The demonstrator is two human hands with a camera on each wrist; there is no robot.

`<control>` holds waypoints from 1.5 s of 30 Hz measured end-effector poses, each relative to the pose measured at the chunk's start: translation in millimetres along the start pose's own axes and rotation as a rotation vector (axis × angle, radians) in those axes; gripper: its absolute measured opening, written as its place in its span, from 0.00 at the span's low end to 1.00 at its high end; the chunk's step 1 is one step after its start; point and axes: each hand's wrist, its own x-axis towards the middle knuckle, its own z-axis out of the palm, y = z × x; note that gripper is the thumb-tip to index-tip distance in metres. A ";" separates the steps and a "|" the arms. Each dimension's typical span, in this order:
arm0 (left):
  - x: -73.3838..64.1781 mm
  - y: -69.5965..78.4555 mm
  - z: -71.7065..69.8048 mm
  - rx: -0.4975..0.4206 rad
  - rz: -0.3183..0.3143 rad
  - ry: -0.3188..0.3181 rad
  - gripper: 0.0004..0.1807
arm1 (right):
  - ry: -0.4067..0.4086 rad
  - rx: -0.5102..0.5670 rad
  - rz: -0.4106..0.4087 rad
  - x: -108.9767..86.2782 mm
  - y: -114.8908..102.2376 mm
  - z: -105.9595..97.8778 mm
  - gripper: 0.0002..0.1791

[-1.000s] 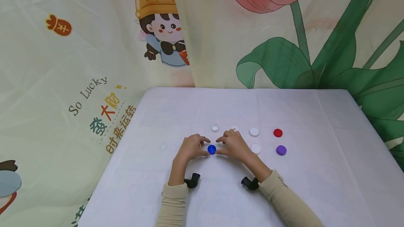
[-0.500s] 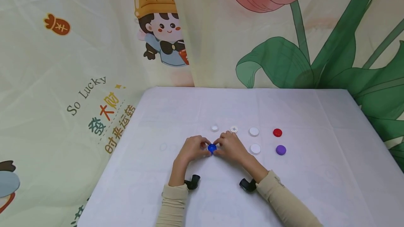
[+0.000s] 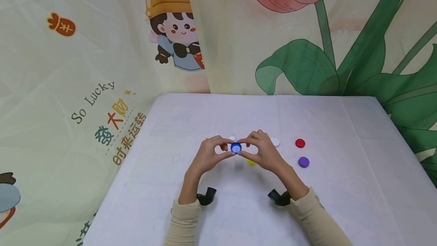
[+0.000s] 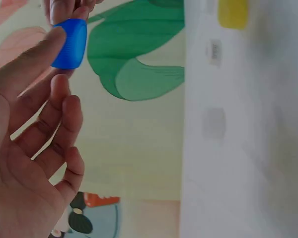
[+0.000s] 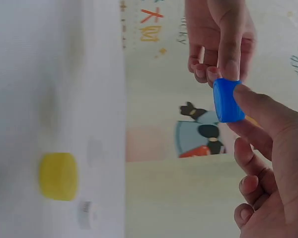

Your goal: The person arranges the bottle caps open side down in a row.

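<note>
A blue bottle cap [image 3: 236, 147] is held up above the table between both hands. My left hand [image 3: 209, 155] pinches its left side between thumb and index finger. From the other side, my right hand [image 3: 266, 153] pinches it the same way. The left wrist view shows the ridged side of the blue cap [image 4: 75, 44] under the left thumb. In the right wrist view the right thumb lies against the cap [image 5: 229, 101]. A yellow cap [image 3: 251, 162] sits on the table, partly hidden by the right hand.
White caps lie behind the hands, one [image 3: 233, 138] peeking out at the left and another [image 3: 275, 142] at the right. A red cap [image 3: 300, 143] and a purple cap [image 3: 304, 162] stand farther right on the white-covered table [image 3: 358, 185]. A printed curtain [image 3: 232, 48] hangs behind.
Both hands have closed on the blue cap and lifted it off the table, slightly rightward and away. The yellow cap has come into view; a nearby white cap is now covered by the right hand.
</note>
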 end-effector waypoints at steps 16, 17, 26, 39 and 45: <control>2.9 67.5 -13.1 -0.282 -0.081 0.058 0.17 | 0.133 0.014 -0.115 -12.8 -17.1 -35.8 0.19; 2.6 69.0 -12.6 -0.303 -0.137 0.046 0.16 | 0.134 0.014 -0.116 -13.3 -16.4 -35.9 0.19; 3.2 67.7 -3.4 -0.367 -0.289 -0.042 0.11 | 0.134 0.026 -0.128 -16.5 -12.8 -35.7 0.19; 5.6 71.3 -1.7 -0.371 -0.321 -0.042 0.11 | 0.151 0.016 -0.140 -18.8 -9.7 -34.0 0.20; 5.7 72.0 -1.8 -0.384 -0.330 -0.034 0.10 | 0.146 0.016 -0.125 -19.2 -10.2 -33.6 0.20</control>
